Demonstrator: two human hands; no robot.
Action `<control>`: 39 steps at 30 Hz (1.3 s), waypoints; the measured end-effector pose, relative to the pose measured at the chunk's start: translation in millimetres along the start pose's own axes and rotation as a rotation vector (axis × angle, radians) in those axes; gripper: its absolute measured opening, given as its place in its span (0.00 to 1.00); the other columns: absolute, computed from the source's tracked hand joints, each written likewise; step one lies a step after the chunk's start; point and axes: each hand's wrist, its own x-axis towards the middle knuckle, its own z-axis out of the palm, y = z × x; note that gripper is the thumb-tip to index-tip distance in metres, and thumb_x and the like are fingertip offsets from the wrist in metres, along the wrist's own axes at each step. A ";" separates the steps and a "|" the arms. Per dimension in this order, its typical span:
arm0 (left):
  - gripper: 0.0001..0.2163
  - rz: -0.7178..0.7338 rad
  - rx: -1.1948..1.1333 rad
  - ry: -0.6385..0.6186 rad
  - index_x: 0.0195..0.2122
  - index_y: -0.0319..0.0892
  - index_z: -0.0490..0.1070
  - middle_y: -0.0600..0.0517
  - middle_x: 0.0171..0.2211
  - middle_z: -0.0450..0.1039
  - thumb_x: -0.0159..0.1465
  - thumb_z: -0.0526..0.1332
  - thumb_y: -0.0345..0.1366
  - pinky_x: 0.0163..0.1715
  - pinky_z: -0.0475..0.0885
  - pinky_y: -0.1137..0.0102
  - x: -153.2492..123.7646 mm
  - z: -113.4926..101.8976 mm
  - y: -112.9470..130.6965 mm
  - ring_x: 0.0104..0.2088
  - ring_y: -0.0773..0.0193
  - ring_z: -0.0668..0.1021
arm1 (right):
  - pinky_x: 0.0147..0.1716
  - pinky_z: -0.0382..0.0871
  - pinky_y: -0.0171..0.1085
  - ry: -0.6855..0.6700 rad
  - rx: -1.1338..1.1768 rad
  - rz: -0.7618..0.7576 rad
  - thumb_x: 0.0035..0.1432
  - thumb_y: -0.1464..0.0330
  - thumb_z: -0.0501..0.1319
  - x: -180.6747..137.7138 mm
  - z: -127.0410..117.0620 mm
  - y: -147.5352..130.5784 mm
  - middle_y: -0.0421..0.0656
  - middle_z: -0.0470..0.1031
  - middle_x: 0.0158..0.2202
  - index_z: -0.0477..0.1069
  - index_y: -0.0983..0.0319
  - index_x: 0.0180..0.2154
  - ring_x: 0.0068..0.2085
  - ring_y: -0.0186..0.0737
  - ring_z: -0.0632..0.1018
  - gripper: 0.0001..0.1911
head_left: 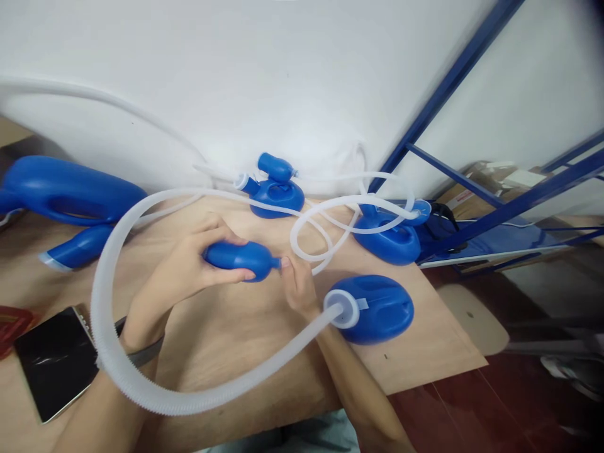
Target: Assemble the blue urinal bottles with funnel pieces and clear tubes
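My left hand [201,255] wraps round a blue plastic funnel piece [240,259], bottle-shaped with a narrow nozzle facing right. My right hand [298,286] is closed in a pinch at the nozzle's tip. A thin translucent hose [325,265] runs into my right fingers, which hide where hose and nozzle meet. Just right of that hand lies a blue plastic urinal bottle [382,311], with a thick ribbed hose end in its white-rimmed mouth [341,309]. This hose loops in front of my forearms and round to the back of the table.
Similar blue bottles stand at the back [278,200], at the right [389,242] and at the left [75,185]. A black tablet-like slab [56,365] lies front left on the wooden table [226,358]. Blue metal shelving [453,69] rises at right.
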 end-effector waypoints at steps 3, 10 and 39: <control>0.22 -0.065 -0.017 -0.014 0.34 0.46 0.75 0.53 0.36 0.76 0.51 0.77 0.56 0.40 0.74 0.61 0.2 2.6 1.9 0.38 0.55 0.78 | 0.32 0.61 0.41 0.006 -0.006 0.007 0.78 0.63 0.46 -1.6 0.3 0.1 0.39 0.66 0.25 0.64 0.56 0.31 0.29 0.40 0.69 0.20; 0.22 -0.116 -0.057 0.011 0.34 0.48 0.77 0.54 0.35 0.78 0.47 0.78 0.56 0.43 0.75 0.61 4.4 8.3 -5.9 0.38 0.55 0.79 | 0.34 0.63 0.41 -0.013 -0.034 -0.021 0.79 0.61 0.44 -0.8 -1.2 3.4 0.41 0.70 0.27 0.67 0.56 0.32 0.30 0.41 0.72 0.22; 0.15 -0.364 0.002 0.252 0.31 0.46 0.77 0.52 0.37 0.81 0.60 0.69 0.53 0.46 0.74 0.63 9.4 -3.9 -30.5 0.42 0.53 0.79 | 0.42 0.78 0.42 0.216 1.030 0.497 0.65 0.50 0.65 -8.7 75.0 18.5 0.47 0.82 0.52 0.73 0.54 0.52 0.50 0.45 0.83 0.20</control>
